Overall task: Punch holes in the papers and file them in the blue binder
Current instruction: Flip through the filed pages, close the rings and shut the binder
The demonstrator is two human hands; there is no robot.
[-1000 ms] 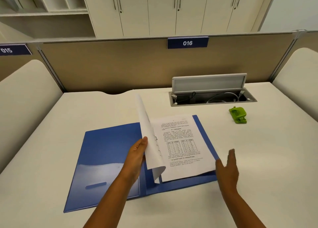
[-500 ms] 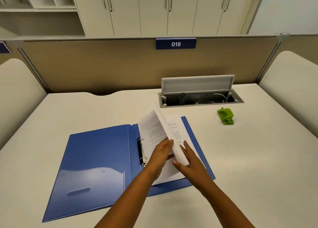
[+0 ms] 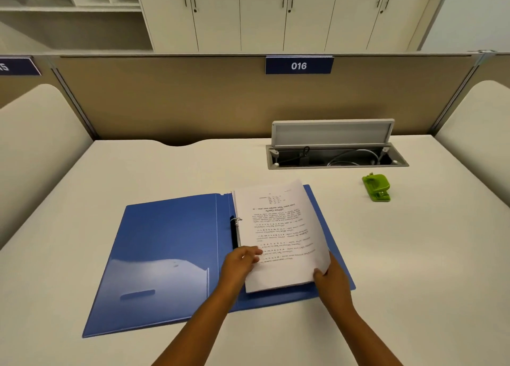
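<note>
Nearest to us, our left hand rests on the near left part of the stack of papers, fingers loosely curled and pressing down by the bound edge; they close on nothing that we can see. Our right hand has the near right corner of the stack, thumb on top of the sheets and the other fingers hidden beneath; we judge this a light pinch on the papers, though how many sheets it takes cannot be told.

The papers lie on the right-hand leaf of the open blue binder, long axis running away from us, printed text upside down to our view. Their left edge sits at the ring mechanism; the far ring shows above the sheets, the near one is hidden by the left hand. The front cover lies flat to the left on the desk.

The filing appears close to complete. Any closing move turns on the cover, which lies left of the rings and nearer the left hand.

Farther off to the right, well apart from both hands, stands the green hole punch. Beyond it, the cable tray is open.
</note>
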